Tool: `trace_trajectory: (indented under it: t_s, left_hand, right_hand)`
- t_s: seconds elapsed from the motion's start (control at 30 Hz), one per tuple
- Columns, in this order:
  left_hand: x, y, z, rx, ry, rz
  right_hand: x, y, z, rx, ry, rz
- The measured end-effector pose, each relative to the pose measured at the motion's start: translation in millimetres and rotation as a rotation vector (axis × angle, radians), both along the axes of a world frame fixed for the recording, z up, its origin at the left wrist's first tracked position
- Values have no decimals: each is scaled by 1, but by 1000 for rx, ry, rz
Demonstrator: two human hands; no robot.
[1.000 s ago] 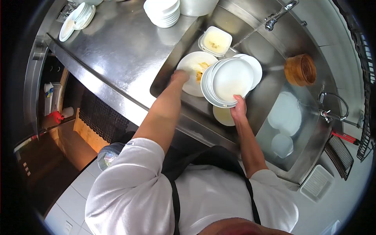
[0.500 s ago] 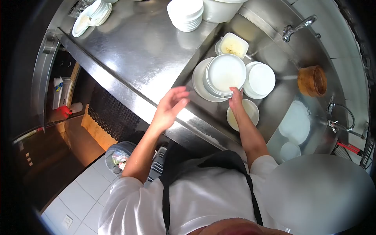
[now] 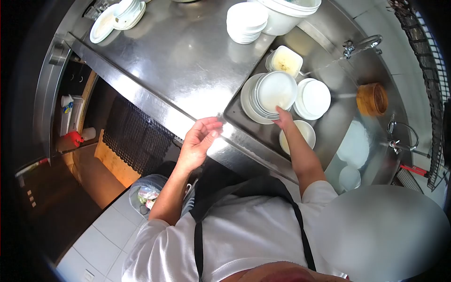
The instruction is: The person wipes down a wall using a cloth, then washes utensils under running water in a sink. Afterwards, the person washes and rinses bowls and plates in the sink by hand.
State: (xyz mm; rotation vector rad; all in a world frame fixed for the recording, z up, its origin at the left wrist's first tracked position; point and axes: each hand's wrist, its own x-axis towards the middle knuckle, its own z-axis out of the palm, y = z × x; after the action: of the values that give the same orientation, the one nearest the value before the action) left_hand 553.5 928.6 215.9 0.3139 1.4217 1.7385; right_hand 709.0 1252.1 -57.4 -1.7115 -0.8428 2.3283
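Right hand (image 3: pixel 283 117) pinches the near rim of the bowls (image 3: pixel 277 89), stacked in the sink (image 3: pixel 324 51), thumb on the inner surface. Left hand (image 3: pixel 199 143) lies at 8 o'clock from them, near the edge of the desk (image 3: pixel 188 61), fingers loosely bent and thumb apart. From the bowls, a plate (image 3: pixel 246 104) shows beneath at 8 o'clock, a square dish (image 3: pixel 288 61) sits at 1, white dishes (image 3: pixel 315 98) at 3, and a yellowish bowl (image 3: pixel 306 134) at 5, partly behind the right forearm.
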Motion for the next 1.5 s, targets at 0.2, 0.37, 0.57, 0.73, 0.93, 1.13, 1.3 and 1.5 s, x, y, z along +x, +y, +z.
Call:
trace_trajectory:
  t_s: [0.2,0.37,0.57,0.73,0.93,1.13,1.3,1.5]
  left_hand:
    - [-23,-4,12,-20,38,-87]
    - [-45,2,7,-48,75,-118]
    - [-47,17,-9,-17,111,-117]
    - [-16,23,-2,-61,125,-29]
    - [55,36,1,-181,273,124]
    - [163,96,20,-208,275,95]
    - [230,157,9,-252,159,-202]
    - [297,236,-59,-348,-385,-401]
  right_hand:
    - [6,-7,18,-73,-76,178]
    - [46,-20,155,288,-74,62]
    - [241,0,225,1102,-646,-275]
    - [447,42,218,1099,-1259,-222]
    - [568,119,195,858,-1203,407]
    - [618,152,146,832,-955,554]
    - [594,133,107,1064,-823,267]
    - [535,121,148,629,-379,-155]
